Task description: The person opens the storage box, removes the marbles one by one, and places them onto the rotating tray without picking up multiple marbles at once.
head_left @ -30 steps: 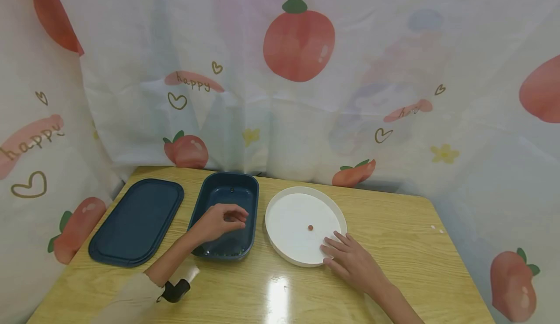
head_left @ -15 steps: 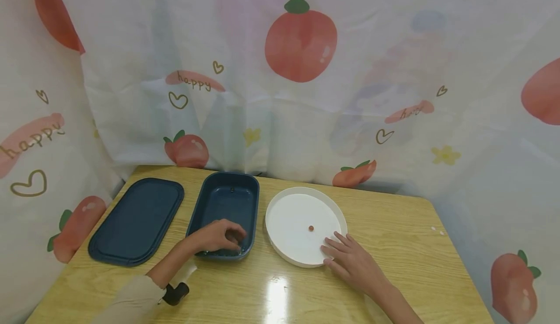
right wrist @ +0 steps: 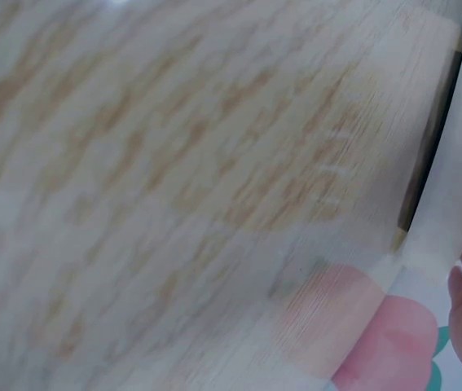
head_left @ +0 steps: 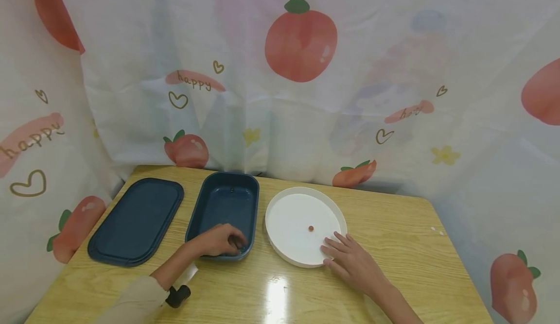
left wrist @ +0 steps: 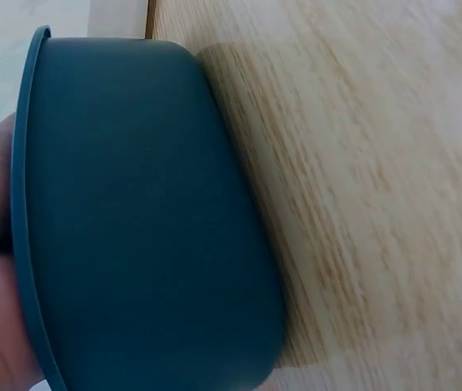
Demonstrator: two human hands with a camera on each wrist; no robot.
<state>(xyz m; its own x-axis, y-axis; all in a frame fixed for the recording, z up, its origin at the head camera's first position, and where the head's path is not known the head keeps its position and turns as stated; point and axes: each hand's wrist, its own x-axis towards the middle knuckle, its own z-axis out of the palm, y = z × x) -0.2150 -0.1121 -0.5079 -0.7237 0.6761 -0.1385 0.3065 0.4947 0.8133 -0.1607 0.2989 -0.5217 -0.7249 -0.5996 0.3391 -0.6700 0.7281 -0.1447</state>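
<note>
My left hand (head_left: 221, 239) reaches down into the near end of a deep dark blue rectangular container (head_left: 232, 206). Its fingers bend downward, and whether their tips hold anything is hidden. In the left wrist view, the container's outer wall (left wrist: 145, 212) covers most of that hand. My right hand (head_left: 354, 264) lies with spread fingers on the near right rim of a round white tray (head_left: 288, 227). On the tray sits one small round reddish-brown piece (head_left: 311, 228), apart from the fingers.
A flat dark blue lid (head_left: 137, 221) lies left of the container on the wooden table (head_left: 385, 231). Behind the table hangs a white fruit-print curtain (head_left: 245, 100). Two small white spots (head_left: 437, 230) show near the table's right edge.
My left hand has come down and toward the near end of the container, its fingers sinking deeper inside. My right hand, the tray and the small piece have stayed put.
</note>
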